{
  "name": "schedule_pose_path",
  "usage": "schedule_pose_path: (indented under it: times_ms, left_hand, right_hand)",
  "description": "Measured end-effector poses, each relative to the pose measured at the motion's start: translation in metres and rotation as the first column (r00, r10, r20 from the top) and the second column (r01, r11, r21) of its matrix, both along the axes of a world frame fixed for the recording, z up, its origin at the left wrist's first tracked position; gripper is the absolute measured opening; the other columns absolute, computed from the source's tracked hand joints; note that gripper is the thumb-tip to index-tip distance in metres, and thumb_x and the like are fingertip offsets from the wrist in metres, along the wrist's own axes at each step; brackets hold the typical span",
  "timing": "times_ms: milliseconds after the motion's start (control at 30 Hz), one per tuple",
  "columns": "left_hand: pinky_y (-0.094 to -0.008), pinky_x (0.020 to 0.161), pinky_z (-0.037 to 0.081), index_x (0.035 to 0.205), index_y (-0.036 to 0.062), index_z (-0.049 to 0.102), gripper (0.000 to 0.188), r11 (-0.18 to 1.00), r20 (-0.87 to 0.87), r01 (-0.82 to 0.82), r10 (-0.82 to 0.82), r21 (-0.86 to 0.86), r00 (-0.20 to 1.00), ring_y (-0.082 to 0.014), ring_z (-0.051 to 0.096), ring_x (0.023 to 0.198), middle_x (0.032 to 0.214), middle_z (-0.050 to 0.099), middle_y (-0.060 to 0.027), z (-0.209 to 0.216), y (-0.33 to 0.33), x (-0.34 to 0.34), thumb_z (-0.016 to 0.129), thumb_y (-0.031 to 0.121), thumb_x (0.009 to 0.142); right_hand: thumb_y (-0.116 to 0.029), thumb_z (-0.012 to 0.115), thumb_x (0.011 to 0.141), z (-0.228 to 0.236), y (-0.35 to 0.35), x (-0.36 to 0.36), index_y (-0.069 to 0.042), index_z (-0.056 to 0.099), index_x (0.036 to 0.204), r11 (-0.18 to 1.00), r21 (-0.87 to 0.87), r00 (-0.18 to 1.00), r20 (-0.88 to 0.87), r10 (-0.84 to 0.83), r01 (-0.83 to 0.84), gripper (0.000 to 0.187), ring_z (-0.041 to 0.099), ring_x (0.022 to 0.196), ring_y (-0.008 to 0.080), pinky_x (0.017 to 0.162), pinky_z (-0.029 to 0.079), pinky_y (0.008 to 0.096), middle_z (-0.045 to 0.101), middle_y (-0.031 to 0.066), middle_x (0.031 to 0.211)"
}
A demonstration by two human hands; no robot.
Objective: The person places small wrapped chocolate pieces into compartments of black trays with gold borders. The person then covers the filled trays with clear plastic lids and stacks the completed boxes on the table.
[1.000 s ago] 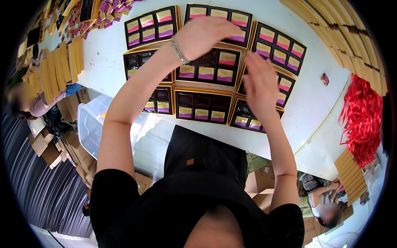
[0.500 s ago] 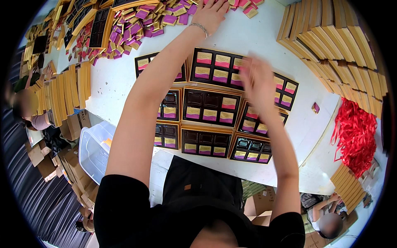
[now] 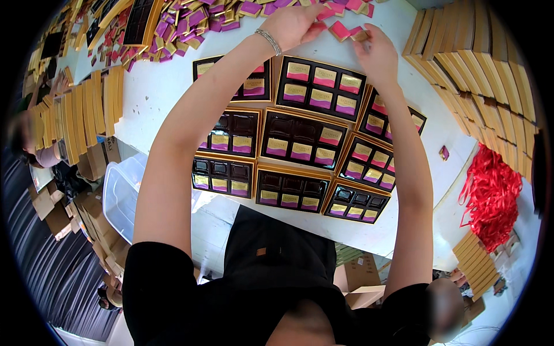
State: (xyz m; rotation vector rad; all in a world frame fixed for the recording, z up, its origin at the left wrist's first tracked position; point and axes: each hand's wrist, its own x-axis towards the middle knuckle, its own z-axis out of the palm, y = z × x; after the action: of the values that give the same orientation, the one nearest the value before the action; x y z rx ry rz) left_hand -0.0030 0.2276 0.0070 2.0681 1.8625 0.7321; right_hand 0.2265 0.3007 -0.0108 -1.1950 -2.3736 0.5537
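My left hand (image 3: 291, 27), with a bracelet at the wrist, is at the far edge of the work area. Its thumb and fingers curl around a pink wrapped chocolate (image 3: 318, 26). To its right, my right hand (image 3: 378, 55) pinches a pink-and-gold wrapped chocolate square (image 3: 360, 36). Another pink square (image 3: 339, 30) lies between the hands. Closer to me stand gold-edged boxes with black compartment trays. The far middle box (image 3: 321, 88) holds pink-banded and purple-banded squares in both rows. The centre box (image 3: 304, 138) has bare compartments in its back row. My forearms partly cover the outer boxes.
Loose purple-and-gold chocolates (image 3: 190, 26) heap at the far left. Stacked gold boxes (image 3: 467, 63) line the right, above tangled red ribbon (image 3: 490, 190). One loose purple chocolate (image 3: 444, 153) lies right of the boxes. A clear plastic bin (image 3: 121, 196) stands lower left.
My right hand has moved from the far middle box to the loose pink squares and now pinches one. My left hand's spread fingers have curled in. The view has shifted slightly.
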Motion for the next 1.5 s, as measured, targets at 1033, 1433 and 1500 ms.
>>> schedule_pose_path:
  times_ms: [1033,1433,1500]
  left_hand:
    - [-0.0587,0.116,0.016,0.146,0.0073,0.042,0.073,0.981,-0.27,0.023,-0.076,-0.195,0.96,-0.024,0.031,0.145,0.156,0.035,-0.0077,0.026,-0.256,0.079,0.045,0.056,0.092]
    - [-0.0759,0.106,0.012,0.146,0.0049,0.039,0.085,0.961,-0.338,0.04,-0.135,-0.273,0.932,-0.0218,0.034,0.143,0.155,0.035,-0.0079,0.034,-0.256,0.081,0.038,0.067,0.088]
    - [-0.0765,0.104,0.018,0.145,0.0058,0.041,0.078,0.985,-0.301,-0.008,-0.045,-0.175,0.953,-0.0232,0.037,0.142,0.154,0.036,-0.0098,0.044,-0.234,0.072,0.052,0.058,0.087]
  right_hand:
    - [-0.041,0.068,0.082,0.059,-0.219,0.047,0.0,0.048,0.138,0.838,-0.029,0.787,0.327,0.523,-0.545,0.072,0.041,0.138,0.027,0.114,0.026,0.0588,0.045,0.0115,0.147]
    - [-0.036,0.068,0.084,0.059,-0.209,0.049,-0.003,0.056,0.129,0.823,-0.015,0.798,0.233,0.555,-0.568,0.057,0.049,0.131,0.0257,0.114,0.027,0.0577,0.055,0.0103,0.137]
    - [-0.032,0.067,0.086,0.059,-0.174,0.042,-0.004,0.059,0.125,0.857,0.126,0.863,0.163,0.479,-0.5,0.049,0.056,0.12,0.0265,0.108,0.037,0.0521,0.06,0.0102,0.128]
